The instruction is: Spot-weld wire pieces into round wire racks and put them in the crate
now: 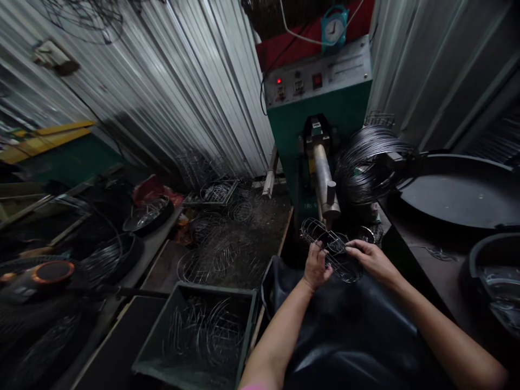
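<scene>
A small wire basket (339,259) of thin metal rods hangs between my hands, over the dark apron on my lap. My left hand (317,268) has its fingers closed on the near left side of the frame. On the right, my right hand (368,257) pinches the frame's edge between thumb and fingers. Just above the wirework is the tip of a green machine's metal arm (327,187); whether the wire touches it I cannot tell. Dim light hides the finer rods.
The machine's control panel (319,76) has a lit red light. Right of it stands a wire coil (374,162) beside a large shallow pan (463,189). A green crate (140,346) with wire pieces is at lower left. Wire parts litter the floor (260,238).
</scene>
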A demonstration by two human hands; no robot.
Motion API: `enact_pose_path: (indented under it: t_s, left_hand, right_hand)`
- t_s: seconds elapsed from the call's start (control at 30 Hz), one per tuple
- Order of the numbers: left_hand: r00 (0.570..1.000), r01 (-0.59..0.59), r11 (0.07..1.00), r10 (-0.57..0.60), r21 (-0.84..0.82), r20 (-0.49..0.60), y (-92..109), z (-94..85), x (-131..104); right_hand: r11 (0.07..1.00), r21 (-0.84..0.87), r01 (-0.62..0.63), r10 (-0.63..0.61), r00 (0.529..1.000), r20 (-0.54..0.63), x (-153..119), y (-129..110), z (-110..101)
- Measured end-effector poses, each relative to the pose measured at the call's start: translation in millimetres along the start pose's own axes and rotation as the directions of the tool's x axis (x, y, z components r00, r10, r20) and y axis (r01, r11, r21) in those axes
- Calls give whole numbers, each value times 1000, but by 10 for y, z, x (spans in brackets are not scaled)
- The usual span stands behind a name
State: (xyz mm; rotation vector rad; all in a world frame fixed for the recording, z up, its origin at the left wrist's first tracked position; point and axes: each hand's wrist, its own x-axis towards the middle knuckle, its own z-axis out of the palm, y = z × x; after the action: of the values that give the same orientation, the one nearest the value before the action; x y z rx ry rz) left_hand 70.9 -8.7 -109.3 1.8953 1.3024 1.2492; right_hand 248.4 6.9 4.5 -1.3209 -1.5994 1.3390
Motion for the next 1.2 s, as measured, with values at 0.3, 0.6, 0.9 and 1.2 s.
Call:
enact_pose_path:
  t_s: [0.3,0.6,0.9,1.2]
  left_hand:
    - [999,-27,997,25,70,30,-34,43,73]
    - [992,114,986,-120,-121,-41,40,19,12]
    - [983,-91,978,118,188,-138,50,-7,51]
    - [981,-110,970,141,218,-135,-71,-48,145]
  right_hand:
    - [996,57,-68,69,998,-13,29,75,-22]
    - [991,53,-121,114,986,118,-262,126,-156]
    - [992,-113,54,-48,997,54,47,-58,-95]
    - [999,-49,6,-5,1000,26,109,147,-42]
